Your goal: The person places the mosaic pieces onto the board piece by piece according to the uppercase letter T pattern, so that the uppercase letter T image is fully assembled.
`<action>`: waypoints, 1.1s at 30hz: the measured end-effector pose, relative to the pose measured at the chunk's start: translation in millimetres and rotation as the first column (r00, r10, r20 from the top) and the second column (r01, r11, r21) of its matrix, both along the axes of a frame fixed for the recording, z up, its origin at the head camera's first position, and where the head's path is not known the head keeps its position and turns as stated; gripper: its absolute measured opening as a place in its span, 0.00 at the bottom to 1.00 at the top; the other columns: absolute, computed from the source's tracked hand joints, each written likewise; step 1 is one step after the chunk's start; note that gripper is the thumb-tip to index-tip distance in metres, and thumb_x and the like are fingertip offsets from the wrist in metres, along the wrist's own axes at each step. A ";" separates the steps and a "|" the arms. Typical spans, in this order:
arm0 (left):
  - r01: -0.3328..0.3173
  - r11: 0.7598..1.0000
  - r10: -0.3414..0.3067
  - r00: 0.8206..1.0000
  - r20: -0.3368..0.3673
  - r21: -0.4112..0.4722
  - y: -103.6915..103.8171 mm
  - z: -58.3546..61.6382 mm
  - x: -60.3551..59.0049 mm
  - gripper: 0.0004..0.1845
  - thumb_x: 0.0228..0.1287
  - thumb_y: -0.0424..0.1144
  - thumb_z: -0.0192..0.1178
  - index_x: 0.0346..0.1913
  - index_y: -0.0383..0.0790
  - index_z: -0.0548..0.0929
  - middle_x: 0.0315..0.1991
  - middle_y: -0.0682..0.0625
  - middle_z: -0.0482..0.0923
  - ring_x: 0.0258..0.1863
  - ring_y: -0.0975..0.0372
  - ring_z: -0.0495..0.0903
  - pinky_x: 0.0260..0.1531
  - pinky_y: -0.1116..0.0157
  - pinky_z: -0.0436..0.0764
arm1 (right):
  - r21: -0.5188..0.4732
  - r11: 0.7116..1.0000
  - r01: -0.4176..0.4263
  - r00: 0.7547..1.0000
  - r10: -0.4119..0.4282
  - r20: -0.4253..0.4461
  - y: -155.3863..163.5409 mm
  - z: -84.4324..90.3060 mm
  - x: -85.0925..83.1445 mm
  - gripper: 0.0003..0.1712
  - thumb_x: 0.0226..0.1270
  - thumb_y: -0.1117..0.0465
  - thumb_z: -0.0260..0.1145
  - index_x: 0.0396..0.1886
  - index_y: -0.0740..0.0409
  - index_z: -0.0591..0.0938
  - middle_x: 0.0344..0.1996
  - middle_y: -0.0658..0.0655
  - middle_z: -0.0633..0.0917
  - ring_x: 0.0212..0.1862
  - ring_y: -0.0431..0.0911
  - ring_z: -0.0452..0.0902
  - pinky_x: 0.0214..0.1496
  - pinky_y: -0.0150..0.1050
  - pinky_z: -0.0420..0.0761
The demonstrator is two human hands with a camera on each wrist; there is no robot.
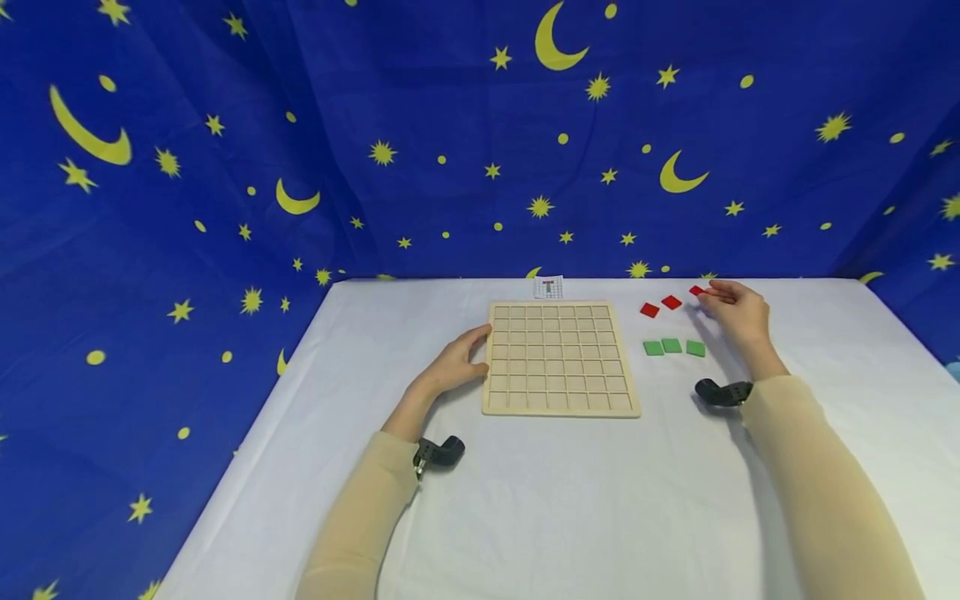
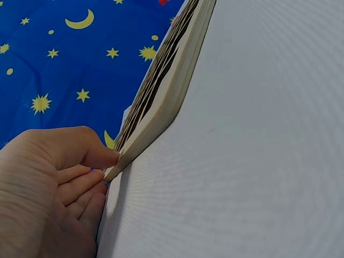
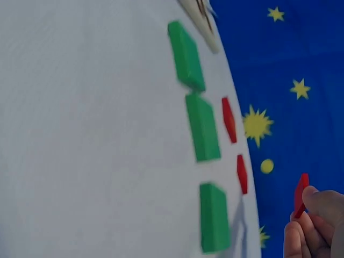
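Observation:
A wooden grid board (image 1: 636, 407) lies flat on the white table. My left hand (image 1: 453, 363) rests beside its left edge, thumb and index fingertip spread apart and touching the side; the left wrist view shows the hand (image 2: 59, 183) right at the board's rim (image 2: 161, 115). My right hand (image 1: 738, 315) pinches a red square tile (image 3: 301, 196) between thumb and fingers, raised above the table in the right wrist view. Near it lie two more red tiles (image 1: 671, 302). Nearer to me is a row of three green tiles (image 1: 672, 345).
A small card (image 1: 548, 287) with a printed grid and a coloured T shape stands behind the board. Blue cloth (image 1: 450, 200) with yellow moons and stars hangs along the table's back and left side. Each wrist wears a black camera (image 1: 442, 452).

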State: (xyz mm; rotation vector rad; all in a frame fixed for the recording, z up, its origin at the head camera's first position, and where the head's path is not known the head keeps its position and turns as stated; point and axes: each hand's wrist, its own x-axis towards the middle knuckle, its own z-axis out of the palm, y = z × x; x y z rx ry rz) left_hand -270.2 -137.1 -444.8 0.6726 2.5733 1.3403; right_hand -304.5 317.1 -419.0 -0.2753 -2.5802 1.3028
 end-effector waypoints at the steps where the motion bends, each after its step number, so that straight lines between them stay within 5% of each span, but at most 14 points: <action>1: 0.000 1.000 0.000 1.000 0.001 -0.001 -0.2 0.2 0.2 0.40 0.52 0.24 0.59 0.70 0.27 0.55 0.70 0.37 0.55 0.69 0.51 0.56 0.68 0.63 0.54 | 0.006 1.000 -0.004 1.000 0.004 -0.006 -2.5 2.6 -0.1 0.32 0.66 0.51 0.62 0.64 0.65 0.71 0.53 0.66 0.78 0.38 0.26 0.71 0.45 0.23 0.75; 6: -0.001 1.000 0.001 1.000 -0.005 0.001 -1.4 1.2 0.9 0.40 0.52 0.24 0.58 0.70 0.27 0.55 0.70 0.36 0.56 0.69 0.51 0.56 0.68 0.63 0.54 | -0.009 0.999 -0.041 0.998 0.041 -0.040 -16.5 7.8 -5.0 0.31 0.65 0.51 0.63 0.63 0.64 0.72 0.53 0.66 0.79 0.49 0.42 0.77 0.53 0.33 0.77; 12: -0.002 1.000 0.002 1.000 -0.008 -0.001 -1.5 0.6 0.6 0.40 0.52 0.24 0.59 0.70 0.27 0.56 0.70 0.36 0.55 0.69 0.51 0.55 0.68 0.63 0.54 | -0.031 0.993 -0.115 0.990 0.112 -0.085 -34.1 -1.0 -15.0 0.34 0.62 0.45 0.64 0.61 0.62 0.74 0.49 0.59 0.81 0.45 0.37 0.77 0.33 0.19 0.77; 16: -0.002 1.000 0.002 1.000 -0.011 -0.005 -1.4 1.4 1.3 0.40 0.52 0.24 0.59 0.70 0.27 0.56 0.70 0.36 0.56 0.69 0.51 0.55 0.68 0.63 0.54 | -0.091 0.978 -0.186 0.979 0.177 -0.101 -57.1 6.6 -11.1 0.31 0.63 0.52 0.65 0.61 0.65 0.74 0.49 0.62 0.81 0.44 0.38 0.77 0.40 0.21 0.77; 23: -0.005 1.000 0.005 1.000 -0.004 -0.007 -0.4 1.7 1.4 0.40 0.53 0.24 0.59 0.70 0.27 0.56 0.70 0.37 0.56 0.69 0.52 0.55 0.68 0.64 0.54 | -0.085 0.954 -0.288 0.955 0.279 -0.103 -91.1 13.7 -11.0 0.27 0.64 0.57 0.65 0.60 0.65 0.75 0.51 0.65 0.80 0.40 0.31 0.75 0.37 0.20 0.76; 33: -0.001 1.000 0.001 1.000 0.002 -0.005 1.4 6.7 6.3 0.39 0.54 0.24 0.58 0.70 0.27 0.55 0.70 0.36 0.56 0.69 0.51 0.55 0.68 0.62 0.54 | -0.141 0.908 -0.394 0.918 0.383 -0.101 -135.1 10.6 -13.5 0.27 0.64 0.58 0.65 0.60 0.65 0.74 0.51 0.64 0.80 0.51 0.52 0.77 0.51 0.37 0.79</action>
